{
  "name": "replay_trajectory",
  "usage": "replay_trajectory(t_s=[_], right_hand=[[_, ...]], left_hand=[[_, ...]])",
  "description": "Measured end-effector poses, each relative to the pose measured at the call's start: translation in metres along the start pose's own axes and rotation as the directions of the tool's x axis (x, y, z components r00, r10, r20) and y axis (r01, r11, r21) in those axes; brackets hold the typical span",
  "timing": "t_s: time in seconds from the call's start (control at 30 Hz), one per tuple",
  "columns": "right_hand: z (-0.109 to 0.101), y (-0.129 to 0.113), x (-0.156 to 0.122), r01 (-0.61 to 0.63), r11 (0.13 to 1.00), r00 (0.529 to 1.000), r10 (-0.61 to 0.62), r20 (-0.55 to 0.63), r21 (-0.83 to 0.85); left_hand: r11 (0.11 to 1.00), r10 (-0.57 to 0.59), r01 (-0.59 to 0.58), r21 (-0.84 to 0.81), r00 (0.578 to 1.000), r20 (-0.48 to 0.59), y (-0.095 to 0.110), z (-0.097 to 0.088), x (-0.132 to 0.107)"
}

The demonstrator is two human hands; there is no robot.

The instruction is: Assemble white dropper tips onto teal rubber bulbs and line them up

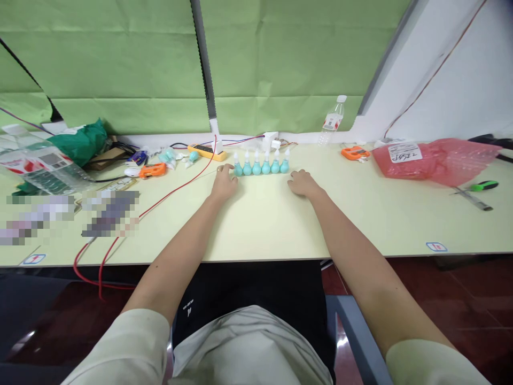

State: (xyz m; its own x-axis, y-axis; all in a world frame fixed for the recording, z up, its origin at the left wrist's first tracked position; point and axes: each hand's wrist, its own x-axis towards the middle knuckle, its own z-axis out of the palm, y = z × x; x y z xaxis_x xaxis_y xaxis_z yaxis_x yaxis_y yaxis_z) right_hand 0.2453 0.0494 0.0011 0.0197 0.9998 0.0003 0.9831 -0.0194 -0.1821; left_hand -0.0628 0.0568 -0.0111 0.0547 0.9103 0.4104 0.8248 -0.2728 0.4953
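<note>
A row of several teal squeeze bulbs (257,168) with pale, see-through tips stands upright on the table, bulb beside bulb. At the row's left end is my left hand (225,183), fingers loosely bent and apart, close to the outermost bulb; whether it touches that bulb I cannot tell. My right hand (303,183) rests on the tabletop just beyond the right end, fingers slightly spread and bent, with a small gap to the last bulb. Neither hand appears to hold anything. The undersides of both hands are hidden.
On the pale table (264,230), a red cable (176,189) runs at left near orange-handled tools (152,170). Behind are a yellow power strip (206,153) and a clear bottle (332,122). To the right lie an orange tool (355,153), a pink bag (425,159) and a green-handled tool (483,186).
</note>
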Motion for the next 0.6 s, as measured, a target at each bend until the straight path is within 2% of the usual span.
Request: replay_trajectory(t_s=[0.07, 0.13, 0.3, 0.4, 0.5, 0.6], right_hand=[[-0.002, -0.007, -0.005, 0.017, 1.0, 1.0, -0.017, 0.026, -0.003], [-0.004, -0.016, -0.01, 0.037, 0.999, 0.998, -0.036, 0.054, -0.008], [-0.009, -0.037, -0.025, 0.076, 0.996, 0.991, -0.072, 0.111, -0.035], [-0.011, -0.042, -0.029, 0.091, 0.995, 0.988, -0.084, 0.13, -0.049], [-0.012, -0.041, -0.029, 0.105, 0.993, 0.986, -0.097, 0.133, -0.053], [-0.011, -0.039, -0.028, 0.116, 0.992, 0.985, -0.109, 0.131, -0.052]], left_hand=[[0.996, 0.09, -0.089, -0.015, 0.996, 0.02, 0.002, 0.001, -0.001], [0.992, 0.126, -0.127, 0.002, 0.989, 0.072, 0.002, 0.003, -0.001], [0.993, 0.107, -0.112, 0.023, 0.98, 0.167, -0.001, 0.006, 0.003], [0.994, 0.086, -0.098, 0.051, 0.973, 0.213, -0.002, 0.006, 0.005], [0.994, 0.054, -0.073, 0.077, 0.973, 0.225, 0.0, 0.007, 0.005], [0.996, 0.044, -0.059, 0.07, 0.98, 0.192, 0.001, 0.007, 0.004]])
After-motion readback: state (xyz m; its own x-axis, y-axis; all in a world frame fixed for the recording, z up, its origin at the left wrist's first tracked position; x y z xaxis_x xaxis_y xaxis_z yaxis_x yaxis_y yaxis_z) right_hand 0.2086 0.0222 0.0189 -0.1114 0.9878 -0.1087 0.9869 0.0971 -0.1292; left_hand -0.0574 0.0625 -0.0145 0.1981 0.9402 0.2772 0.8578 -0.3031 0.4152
